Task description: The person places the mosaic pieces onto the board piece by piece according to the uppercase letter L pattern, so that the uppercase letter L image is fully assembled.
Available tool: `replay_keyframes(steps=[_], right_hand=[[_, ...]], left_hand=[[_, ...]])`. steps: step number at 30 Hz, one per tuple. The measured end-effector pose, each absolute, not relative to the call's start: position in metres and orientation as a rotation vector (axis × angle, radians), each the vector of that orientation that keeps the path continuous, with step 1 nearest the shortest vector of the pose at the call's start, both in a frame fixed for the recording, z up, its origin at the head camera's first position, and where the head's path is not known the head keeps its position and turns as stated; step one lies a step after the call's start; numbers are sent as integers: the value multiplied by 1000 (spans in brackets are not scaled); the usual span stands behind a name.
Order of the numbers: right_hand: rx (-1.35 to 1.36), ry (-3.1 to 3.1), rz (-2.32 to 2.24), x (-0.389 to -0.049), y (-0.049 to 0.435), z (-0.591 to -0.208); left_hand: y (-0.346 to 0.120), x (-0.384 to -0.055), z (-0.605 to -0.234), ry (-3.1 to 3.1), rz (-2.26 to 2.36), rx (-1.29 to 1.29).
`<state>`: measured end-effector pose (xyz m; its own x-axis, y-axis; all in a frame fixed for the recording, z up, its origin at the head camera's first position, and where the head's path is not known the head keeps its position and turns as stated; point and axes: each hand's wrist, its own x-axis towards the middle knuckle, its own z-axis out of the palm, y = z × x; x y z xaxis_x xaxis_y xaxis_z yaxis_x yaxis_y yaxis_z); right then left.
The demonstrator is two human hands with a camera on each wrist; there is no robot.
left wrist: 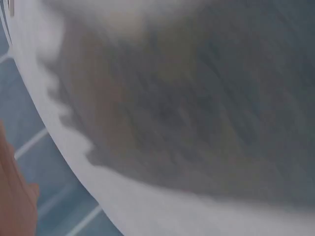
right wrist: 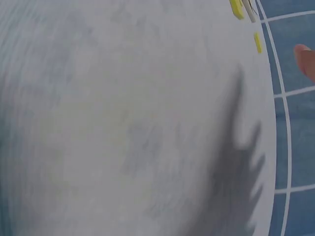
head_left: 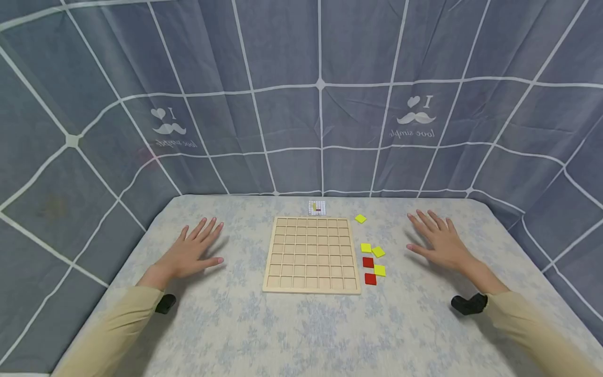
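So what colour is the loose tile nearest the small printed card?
The tile is bright yellow; the head view shows it best.

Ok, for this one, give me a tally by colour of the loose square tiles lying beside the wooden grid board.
Yellow tiles: 4
Red tiles: 2
Total: 6 tiles
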<state>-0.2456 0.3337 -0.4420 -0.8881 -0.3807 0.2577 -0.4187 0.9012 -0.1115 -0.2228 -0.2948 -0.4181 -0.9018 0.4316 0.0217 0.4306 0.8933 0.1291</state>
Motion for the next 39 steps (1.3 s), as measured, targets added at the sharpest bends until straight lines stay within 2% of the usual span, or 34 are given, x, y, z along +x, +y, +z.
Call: replay_keyframes(steps=[13,24,39], right_hand=[[708,-2821,511,-257,293,-444],[838,-2887,852,-261,283,-455],[925,-2875,635,-263,277,-458]], left_hand=[[-237,-236,-426,2910,211,865],[-197,-235,-427,2785,160,1048],[-189,-242,-439,2709,48,1021]])
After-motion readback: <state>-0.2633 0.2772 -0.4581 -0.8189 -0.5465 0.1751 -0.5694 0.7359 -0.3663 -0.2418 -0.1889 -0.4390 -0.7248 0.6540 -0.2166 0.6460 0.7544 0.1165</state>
